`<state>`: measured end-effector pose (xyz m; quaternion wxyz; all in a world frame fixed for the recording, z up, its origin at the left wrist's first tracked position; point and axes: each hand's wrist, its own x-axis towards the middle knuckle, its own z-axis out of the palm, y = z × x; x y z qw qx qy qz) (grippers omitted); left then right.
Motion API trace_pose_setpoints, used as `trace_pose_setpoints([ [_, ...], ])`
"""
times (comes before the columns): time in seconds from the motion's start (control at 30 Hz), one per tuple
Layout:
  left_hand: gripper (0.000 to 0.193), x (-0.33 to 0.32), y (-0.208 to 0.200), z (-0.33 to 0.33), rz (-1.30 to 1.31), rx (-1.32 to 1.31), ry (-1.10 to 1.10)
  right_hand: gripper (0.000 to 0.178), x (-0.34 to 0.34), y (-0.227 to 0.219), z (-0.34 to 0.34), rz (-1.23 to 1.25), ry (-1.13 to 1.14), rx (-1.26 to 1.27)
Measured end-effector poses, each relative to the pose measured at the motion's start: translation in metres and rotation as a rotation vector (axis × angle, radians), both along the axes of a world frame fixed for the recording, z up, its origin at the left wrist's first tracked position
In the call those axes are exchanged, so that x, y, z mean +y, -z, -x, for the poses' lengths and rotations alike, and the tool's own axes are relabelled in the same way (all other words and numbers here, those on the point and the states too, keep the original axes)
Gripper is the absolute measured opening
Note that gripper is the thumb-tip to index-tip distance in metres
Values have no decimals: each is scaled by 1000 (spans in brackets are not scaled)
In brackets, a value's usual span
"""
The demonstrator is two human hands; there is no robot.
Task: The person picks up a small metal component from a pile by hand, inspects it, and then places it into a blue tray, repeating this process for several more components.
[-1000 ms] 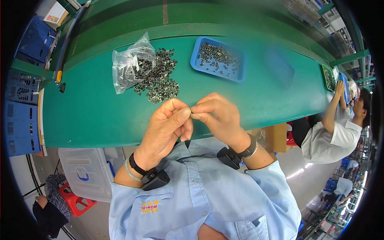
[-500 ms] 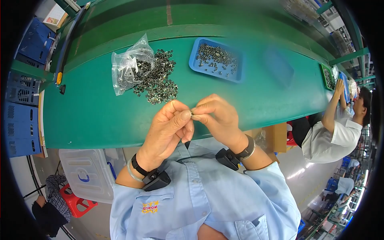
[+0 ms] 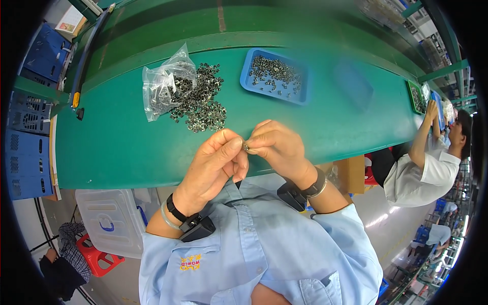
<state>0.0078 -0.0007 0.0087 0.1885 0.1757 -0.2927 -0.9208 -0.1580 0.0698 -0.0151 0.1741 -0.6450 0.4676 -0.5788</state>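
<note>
Head view: one small metal part sits at the grip, where both hands' fingertips meet. Left hand pinches thumb to index, gap only about as wide as the part; right hand pinches from the other side. Fingers hide most of the part, so can't tell which hand carries it. Fingertip hold is probably because it's too small for the palm; two-sided contact should stop it twisting. Grip is over the near edge of the green table, close to the body, likely for a clear look. Just beyond the grip, slightly left: loose pile of metal parts, handy for a short reach, I'd guess. Clear plastic bag lies against the pile's left side, some parts showing through it. Farther out, right of the grip: blue tray, more small parts inside, walls presumably keeping them off the pile. Well off right: co-worker at the table.
</note>
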Motion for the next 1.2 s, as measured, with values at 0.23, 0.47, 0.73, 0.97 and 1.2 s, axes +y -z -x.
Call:
trace_pose_setpoints([
  [0.23,15,-1,4,0,55,-18,13,14,2,1,-1,-29,-12,-34],
  [0.47,15,1,-1,2,85,-66,-21,14,1,-2,-2,-33,44,20],
  [0.73,20,-25,0,-22,117,-98,-288,7,-25,-40,57,-11,496,325],
  [0.97,18,-31,19,-46,63,-125,-403,11,-38,-18,53,-141,382,571],
  [1.2,16,-28,22,-47,68,-124,-338,17,-38,-2,-12,-295,190,688],
])
